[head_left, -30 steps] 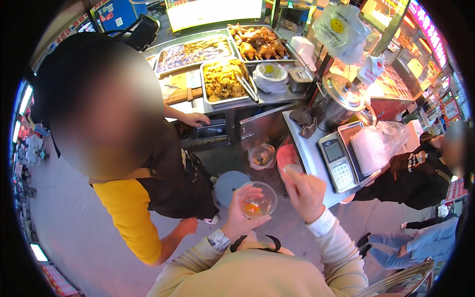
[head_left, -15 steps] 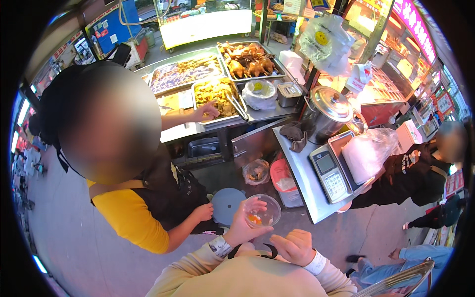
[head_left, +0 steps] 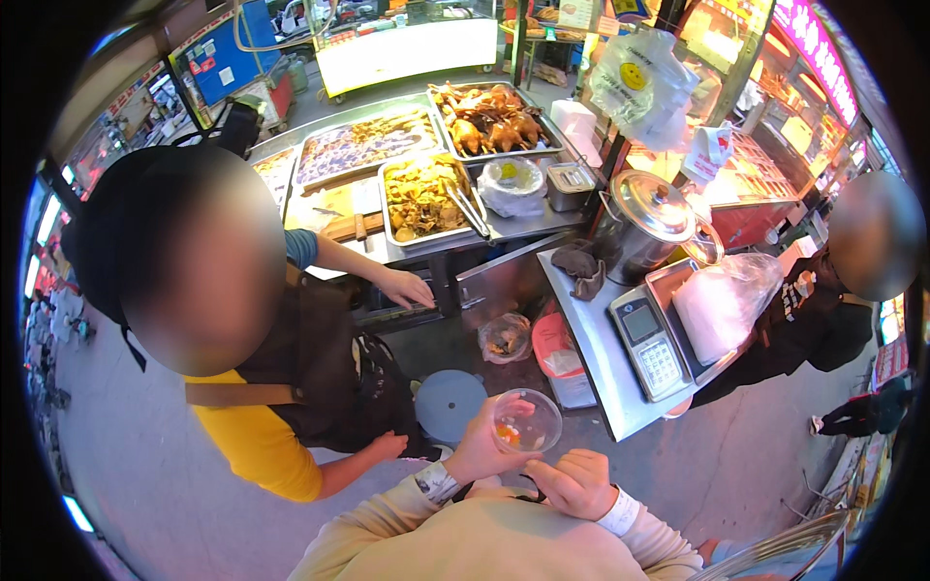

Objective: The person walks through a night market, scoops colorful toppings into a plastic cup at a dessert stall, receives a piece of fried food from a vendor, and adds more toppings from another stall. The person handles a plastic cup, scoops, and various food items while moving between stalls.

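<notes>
My left hand (head_left: 475,448) is closed round a clear plastic cup (head_left: 536,414), which is tilted so that I look into its mouth. A few small orange and whitish bits lie inside the cup. Just right of it, my right hand (head_left: 575,484) has its fingers curled in near my chest. Whatever those fingers hold, if anything, is hidden.
A person in a dark apron (head_left: 310,339) stands close at my left. The metal table (head_left: 625,412) ahead right carries a scale (head_left: 651,334), a lidded steel pot (head_left: 647,221) and a bulging plastic bag (head_left: 722,305). Beyond are food trays (head_left: 426,198). A round stool (head_left: 450,405) stands below.
My left hand and the cup have shifted slightly right. The co-worker at left has drawn a hand back from the food tray. A passer-by at lower right has mostly left view.
</notes>
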`<state>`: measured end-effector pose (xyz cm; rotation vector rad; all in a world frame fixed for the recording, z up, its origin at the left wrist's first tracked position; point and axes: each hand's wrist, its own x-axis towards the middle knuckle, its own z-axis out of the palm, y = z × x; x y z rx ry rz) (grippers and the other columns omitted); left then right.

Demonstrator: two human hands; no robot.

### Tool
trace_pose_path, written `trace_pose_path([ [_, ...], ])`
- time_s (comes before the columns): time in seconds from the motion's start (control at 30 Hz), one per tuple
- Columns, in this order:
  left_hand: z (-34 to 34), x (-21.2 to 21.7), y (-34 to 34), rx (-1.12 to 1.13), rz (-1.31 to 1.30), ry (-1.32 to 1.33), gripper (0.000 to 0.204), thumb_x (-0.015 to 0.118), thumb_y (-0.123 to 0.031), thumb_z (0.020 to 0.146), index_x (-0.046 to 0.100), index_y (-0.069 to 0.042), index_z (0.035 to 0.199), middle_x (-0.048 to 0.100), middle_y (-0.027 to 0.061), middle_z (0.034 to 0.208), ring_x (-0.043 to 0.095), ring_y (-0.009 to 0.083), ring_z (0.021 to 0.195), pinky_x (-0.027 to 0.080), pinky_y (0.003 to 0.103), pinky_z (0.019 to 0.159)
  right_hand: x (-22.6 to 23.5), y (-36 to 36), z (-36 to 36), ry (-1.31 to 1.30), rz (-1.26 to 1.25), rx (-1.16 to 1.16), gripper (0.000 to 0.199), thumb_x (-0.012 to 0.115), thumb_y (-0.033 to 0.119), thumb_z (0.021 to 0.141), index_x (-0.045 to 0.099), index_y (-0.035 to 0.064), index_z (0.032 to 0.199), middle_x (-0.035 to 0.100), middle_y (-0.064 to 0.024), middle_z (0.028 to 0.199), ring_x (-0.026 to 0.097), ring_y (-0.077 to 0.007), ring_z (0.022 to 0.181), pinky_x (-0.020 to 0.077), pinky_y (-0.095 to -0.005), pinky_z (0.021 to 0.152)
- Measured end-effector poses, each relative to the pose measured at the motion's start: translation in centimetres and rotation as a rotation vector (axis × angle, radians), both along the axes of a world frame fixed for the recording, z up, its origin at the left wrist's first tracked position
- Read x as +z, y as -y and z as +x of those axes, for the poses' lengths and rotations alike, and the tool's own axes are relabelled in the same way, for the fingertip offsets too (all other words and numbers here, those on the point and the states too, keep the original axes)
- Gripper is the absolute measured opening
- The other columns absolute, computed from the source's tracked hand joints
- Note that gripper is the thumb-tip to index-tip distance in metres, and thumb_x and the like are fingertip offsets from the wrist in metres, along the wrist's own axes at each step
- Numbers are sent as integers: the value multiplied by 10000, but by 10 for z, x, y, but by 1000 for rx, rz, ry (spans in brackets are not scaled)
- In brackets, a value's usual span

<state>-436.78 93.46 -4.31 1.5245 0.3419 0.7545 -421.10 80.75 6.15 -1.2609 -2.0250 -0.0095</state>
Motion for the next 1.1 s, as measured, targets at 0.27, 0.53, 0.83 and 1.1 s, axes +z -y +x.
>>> trace_pose_path([
  [0.27, 0, 7, 0, -28, -56, -22, 1000, 954, -231, 714, 356, -59, 1498, 567, 150, 1386, 550, 253, 1307, 446, 403, 1098, 3, -3, 2, -59, 11, -34, 471, 696, -14, 734, 646, -24, 1202, 510, -24, 620, 496, -194, 471, 398, -335, 457],
  [0.53, 6, 4, -2, -83, -9, -63, 1055, 953, -250, 717, 319, -64, 1539, 572, 147, 1370, 543, 255, 1310, 469, 379, 1059, 5, -5, 10, -83, 18, 7, 442, 697, -51, 731, 597, -7, 1159, 526, -32, 632, 513, -209, 483, 405, -343, 463],
  [0.83, 31, 10, 19, -142, -69, -71, 1030, 949, -185, 714, 326, -83, 1528, 569, 114, 1328, 557, 206, 1238, 468, 370, 1041, 1, 24, 27, -123, 22, -33, 302, 690, -50, 758, 578, 22, 1029, 524, -47, 634, 504, -218, 477, 394, -344, 458],
  [1.1, 83, 20, 68, -260, -18, -18, 1035, 963, -213, 706, 339, -59, 1518, 596, 120, 1276, 588, 189, 1172, 500, 346, 990, 6, 93, 72, -48, 132, -69, 217, 782, 111, 801, 601, 39, 898, 530, -48, 638, 513, -215, 495, 423, -340, 472],
])
